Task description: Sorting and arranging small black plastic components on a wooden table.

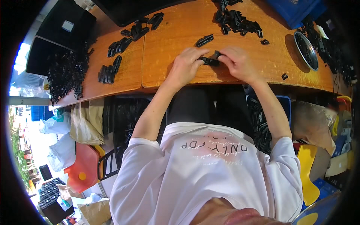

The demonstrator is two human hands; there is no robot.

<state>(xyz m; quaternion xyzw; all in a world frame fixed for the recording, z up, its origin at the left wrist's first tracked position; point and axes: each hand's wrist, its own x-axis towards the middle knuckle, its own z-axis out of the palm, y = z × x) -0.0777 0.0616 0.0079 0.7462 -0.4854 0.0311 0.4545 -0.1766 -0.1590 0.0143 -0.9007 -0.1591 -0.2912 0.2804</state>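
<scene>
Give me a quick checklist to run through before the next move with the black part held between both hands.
1. Left hand on the black part: ok, fingertips pinch its left end.
2. Right hand on the same part: ok, fingers hold its right end.
3. Part supported: ok, it sits low over the wooden table.
4. Part seated or aligned: cannot tell, fingers cover the joint.
5. Finished stack within reach: ok, just beyond the hands.
6. Loose pile and metal bowl apart from the hands: ok.
</scene>
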